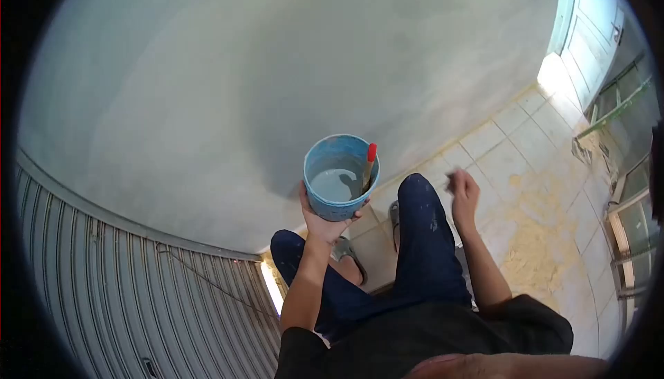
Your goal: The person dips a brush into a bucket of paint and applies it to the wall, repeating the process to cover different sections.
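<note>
Black shirt fabric [429, 337] is seen closest to the lens, along the bottom edge, and below it dark blue trousers [429, 241] flecked with pale spots are worn over bent knees. A blue bucket [332, 207] is held up in front of the body by the left hand [324, 221], which is cupped under its base with the fingers closed around the lower wall. The bucket is kept upright and is partly filled with a grey liquid [332, 184]; a brush [369, 166] with a red-tipped handle is leaned against the inner rim on the right side, its bristle end sunk in the liquid. The right hand [465, 193] is raised beside the right knee, well apart from the bucket, with the fingers curled; whether anything is pinched in it cannot be told, as the fingertips are blurred. A smooth grey wall [277, 68] is faced just beyond the bucket. A tiled floor [526, 151] marked with yellowish patches is seen to the right, a ribbed metal shutter [138, 289] to the left, and a sandal [349, 253] between the knees.
</note>
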{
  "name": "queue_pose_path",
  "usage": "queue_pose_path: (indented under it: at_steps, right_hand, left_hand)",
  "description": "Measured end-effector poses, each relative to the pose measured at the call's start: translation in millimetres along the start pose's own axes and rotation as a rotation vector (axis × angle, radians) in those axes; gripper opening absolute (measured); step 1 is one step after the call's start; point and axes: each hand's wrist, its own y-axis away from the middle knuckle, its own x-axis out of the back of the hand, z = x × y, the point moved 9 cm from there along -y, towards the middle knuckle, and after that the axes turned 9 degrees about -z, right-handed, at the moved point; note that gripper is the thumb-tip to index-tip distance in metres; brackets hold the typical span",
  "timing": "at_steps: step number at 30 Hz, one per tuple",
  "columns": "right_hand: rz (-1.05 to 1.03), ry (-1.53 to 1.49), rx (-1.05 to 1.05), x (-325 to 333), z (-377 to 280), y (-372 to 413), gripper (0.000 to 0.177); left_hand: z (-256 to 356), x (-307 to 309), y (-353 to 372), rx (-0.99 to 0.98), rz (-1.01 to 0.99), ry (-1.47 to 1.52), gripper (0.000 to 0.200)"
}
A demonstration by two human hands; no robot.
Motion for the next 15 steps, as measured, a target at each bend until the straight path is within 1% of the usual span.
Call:
queue_pose_path:
  at_steps: [1, 2, 3, 6, 7, 8, 9, 10, 11, 12, 13, 15]
  right_hand:
    - [0.010, 0.005, -0.007, 3.6, -0.4, 3.8, 0.030]
    - [-0.055, -0.081, 0.051, -18.8, -56.5, -6.8, 0.031]
    - [-0.137, 0.026, 0.123, -9.2, -91.2, -20.4, 0.035]
    - [-0.351, 0.182, 0.263, -58.7, -167.2, -30.2, 0.053]
    - [-0.354, 0.175, 0.255, -70.3, -181.2, -30.6, 0.053]
    - [-0.411, 0.253, 0.259, -82.9, -193.2, -27.9, 0.049]
    - [-0.480, 0.361, 0.264, -90.7, -200.6, -25.3, 0.046]
    - [-0.455, 0.402, 0.312, -99.9, -209.1, -22.7, 0.040]
    - [-0.467, 0.413, 0.305, -110.7, -208.8, -21.5, 0.040]
    - [-0.458, 0.451, 0.326, -120.4, -209.8, -19.9, 0.038]
    - [-0.445, 0.471, 0.348, -130.7, -212.2, -17.9, 0.035]
    - [-0.498, 0.553, 0.348, -154.3, -214.7, -11.8, 0.033]
  left_hand:
    - [0.4, -6.7, -0.7, -0.002, 0.056, -0.059, 0.097]
    - [-0.1, -6.9, -0.9, -0.006, 0.112, -0.116, 0.094]
    - [-33.1, 1.5, -18.2, -0.024, 0.072, -0.061, 0.094]
    - [-25.1, 7.6, -13.2, -0.084, 0.090, -0.022, 0.092]
    - [-15.0, 6.3, -12.9, -0.098, 0.103, -0.043, 0.091]
    - [-13.9, 6.9, -13.5, -0.114, 0.113, -0.043, 0.090]
    - [-25.9, 10.2, -19.2, -0.126, 0.102, 0.005, 0.090]
    - [-23.3, 11.1, -19.1, -0.148, 0.086, 0.027, 0.089]
    - [-17.0, 13.7, -16.8, -0.169, 0.073, 0.040, 0.088]
    - [-11.2, 8.2, -14.3, -0.164, -0.065, 0.080, 0.085]
    - [-2.0, 1.8, -9.0, -0.170, -0.051, 0.079, 0.085]
    - [8.7, 22.9, 9.5, -0.284, 0.242, 0.056, 0.083]
